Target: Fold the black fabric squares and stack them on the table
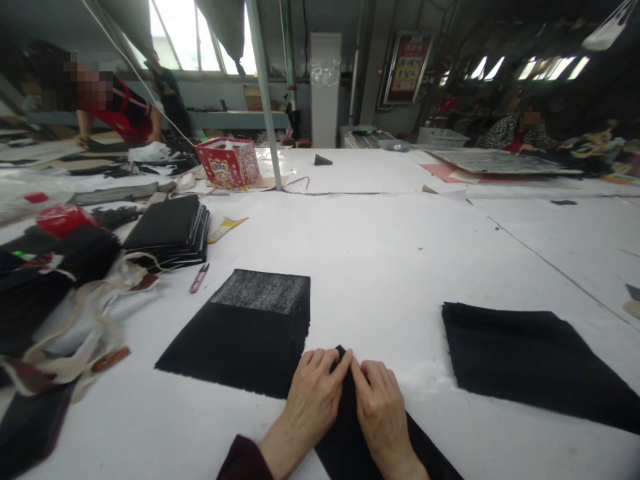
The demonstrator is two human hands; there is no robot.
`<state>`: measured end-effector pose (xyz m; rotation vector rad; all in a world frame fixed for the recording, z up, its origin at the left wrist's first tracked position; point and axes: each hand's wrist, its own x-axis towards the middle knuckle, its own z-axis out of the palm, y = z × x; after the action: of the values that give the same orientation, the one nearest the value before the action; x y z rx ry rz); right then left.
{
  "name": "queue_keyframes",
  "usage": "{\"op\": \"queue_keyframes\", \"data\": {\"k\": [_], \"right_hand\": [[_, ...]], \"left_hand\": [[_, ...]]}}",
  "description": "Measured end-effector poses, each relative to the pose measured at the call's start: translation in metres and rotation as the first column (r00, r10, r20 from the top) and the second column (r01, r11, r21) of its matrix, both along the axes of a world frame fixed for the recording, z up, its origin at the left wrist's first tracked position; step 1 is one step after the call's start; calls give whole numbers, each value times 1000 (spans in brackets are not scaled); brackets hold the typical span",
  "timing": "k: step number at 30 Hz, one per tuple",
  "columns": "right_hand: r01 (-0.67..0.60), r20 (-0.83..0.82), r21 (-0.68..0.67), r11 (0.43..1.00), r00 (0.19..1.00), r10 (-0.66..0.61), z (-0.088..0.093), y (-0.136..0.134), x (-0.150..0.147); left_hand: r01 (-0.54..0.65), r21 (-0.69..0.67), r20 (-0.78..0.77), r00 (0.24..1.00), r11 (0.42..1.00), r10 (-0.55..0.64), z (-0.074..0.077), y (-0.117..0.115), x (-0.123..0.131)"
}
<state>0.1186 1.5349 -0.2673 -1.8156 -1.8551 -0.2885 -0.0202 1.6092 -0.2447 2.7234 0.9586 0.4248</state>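
Near the front of the table, a piece of black fabric lies under both my hands, its pointed tip showing between the fingertips. My left hand presses on its left edge with fingers curled, the index fingertip at the tip. From the right, my right hand meets it there, fingers bent and closed on the cloth. Just beyond my left hand rests a stack of black fabric pieces with a grey speckled strip across its far end. Another black fabric stack lies to the right.
Pink-handled thread snips lie by a dark folded stack at left. Beige straps and black cloth crowd the left side. Farther back stand a red patterned box and a metal pole. Other people work at far left and far right.
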Motion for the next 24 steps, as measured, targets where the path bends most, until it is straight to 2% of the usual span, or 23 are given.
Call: {"op": "queue_keyframes", "data": {"k": [8, 24], "right_hand": [[-9, 26, -21, 1000, 1000, 10, 1, 0, -2], [-11, 86, 23, 1000, 996, 9, -2, 1, -3]], "left_hand": [[-9, -8, 14, 1000, 1000, 9, 0, 0, -1], [-32, 6, -3, 999, 999, 32, 0, -1, 0]]}}
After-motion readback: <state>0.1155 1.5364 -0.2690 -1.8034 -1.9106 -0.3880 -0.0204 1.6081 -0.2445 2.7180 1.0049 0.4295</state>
